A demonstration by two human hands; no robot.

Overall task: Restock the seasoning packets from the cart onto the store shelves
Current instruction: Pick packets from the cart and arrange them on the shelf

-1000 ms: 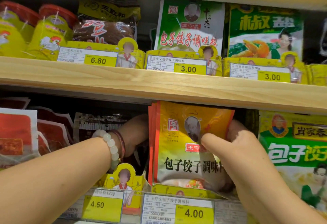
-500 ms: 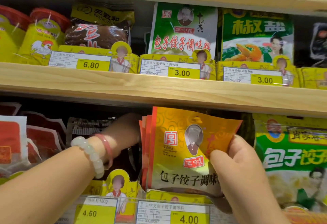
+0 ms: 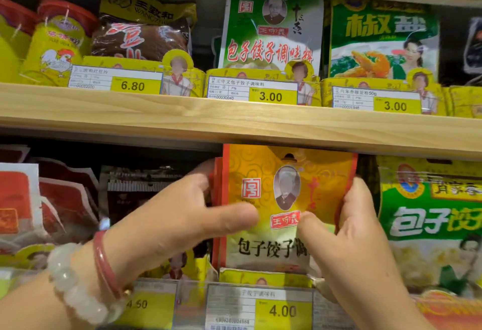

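A stack of orange-yellow seasoning packets [image 3: 276,173] with red edges stands upright on the lower shelf, behind a yellow holder with a 4.00 price tag [image 3: 283,310]. My left hand [image 3: 180,215] grips the stack's left edge, thumb across the front packet and fingers behind. My right hand [image 3: 349,230] pinches the right edge, thumb on the front and fingers around the side. A white bead bracelet and a red bangle sit on my left wrist. The cart is out of view.
Green dumpling-seasoning packets [image 3: 433,215] stand right of the stack, dark and red packets [image 3: 65,199] to its left. The wooden shelf board [image 3: 234,126] hangs just above the packets' tops. The upper shelf holds green packets [image 3: 271,32], a brown bag and yellow tubs.
My left hand has come out from behind the stack to its front left edge, thumb now on the front packet. My right hand slid higher on the right edge. The packets stand straighter.
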